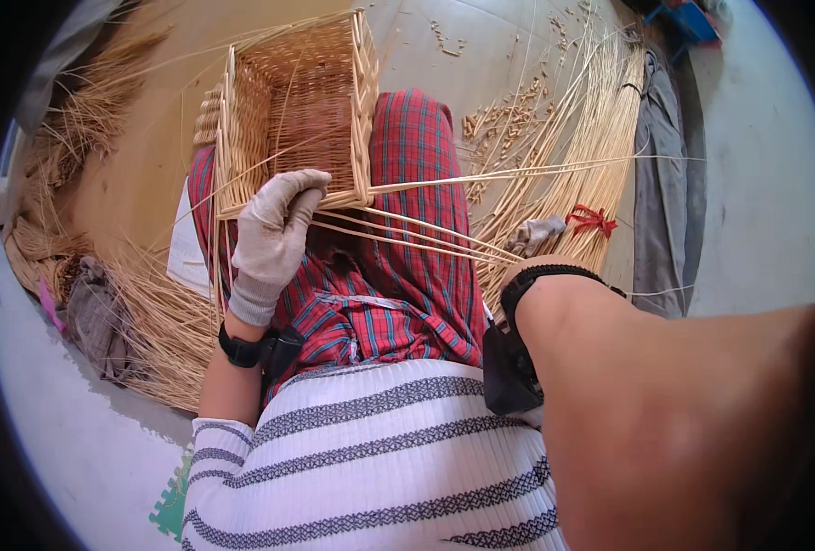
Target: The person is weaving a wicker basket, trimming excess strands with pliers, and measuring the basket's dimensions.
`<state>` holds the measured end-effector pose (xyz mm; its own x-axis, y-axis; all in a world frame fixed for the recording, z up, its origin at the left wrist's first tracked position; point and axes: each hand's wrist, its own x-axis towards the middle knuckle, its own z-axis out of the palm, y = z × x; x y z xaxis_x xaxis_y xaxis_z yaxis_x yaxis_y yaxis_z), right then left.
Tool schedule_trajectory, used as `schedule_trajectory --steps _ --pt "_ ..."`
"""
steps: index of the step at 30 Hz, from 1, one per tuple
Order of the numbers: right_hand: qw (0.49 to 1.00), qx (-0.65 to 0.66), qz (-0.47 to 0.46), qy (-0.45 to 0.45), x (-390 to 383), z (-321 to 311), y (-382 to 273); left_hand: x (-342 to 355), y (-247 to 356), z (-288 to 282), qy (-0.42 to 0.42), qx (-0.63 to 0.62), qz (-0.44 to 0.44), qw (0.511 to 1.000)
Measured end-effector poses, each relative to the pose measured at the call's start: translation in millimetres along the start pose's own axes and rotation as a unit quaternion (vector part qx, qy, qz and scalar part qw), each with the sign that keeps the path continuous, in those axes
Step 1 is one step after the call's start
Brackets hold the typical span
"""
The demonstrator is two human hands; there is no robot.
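A rectangular wicker basket (308,119) rests on my lap, its open side facing up toward me. My left hand (277,228), in a pale glove, closes its bent fingers at the basket's near rim. Several long wicker strands (426,236) stretch from the near right corner and near side toward my right arm. They bunch together where they pass behind my right wrist. Of my right hand (534,236), only a greyish-white gloved part shows beyond the wrist; the forearm hides the rest. I cannot make out its fingers.
A long bundle of wicker strands (600,174) with a red tie (590,220) lies on the right. Short cut pieces (509,115) are scattered on the floor. More loose strands (164,321) lie on the left, beside grey cloth (98,317).
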<state>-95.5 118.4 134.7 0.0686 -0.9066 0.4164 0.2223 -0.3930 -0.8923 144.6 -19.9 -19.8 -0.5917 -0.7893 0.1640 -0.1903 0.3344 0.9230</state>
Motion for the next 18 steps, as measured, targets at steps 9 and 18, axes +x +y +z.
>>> schedule_trajectory --steps 9,18 --pt "0.992 -0.037 0.056 0.107 -1.6 2.4 21.1 3.5 -1.0 2.1 -0.006 -0.001 0.014 1.000" --pt "0.835 -0.500 0.219 0.077 -9.4 2.9 156.6 -0.7 -6.1 19.2 -0.031 0.239 0.123 0.963"
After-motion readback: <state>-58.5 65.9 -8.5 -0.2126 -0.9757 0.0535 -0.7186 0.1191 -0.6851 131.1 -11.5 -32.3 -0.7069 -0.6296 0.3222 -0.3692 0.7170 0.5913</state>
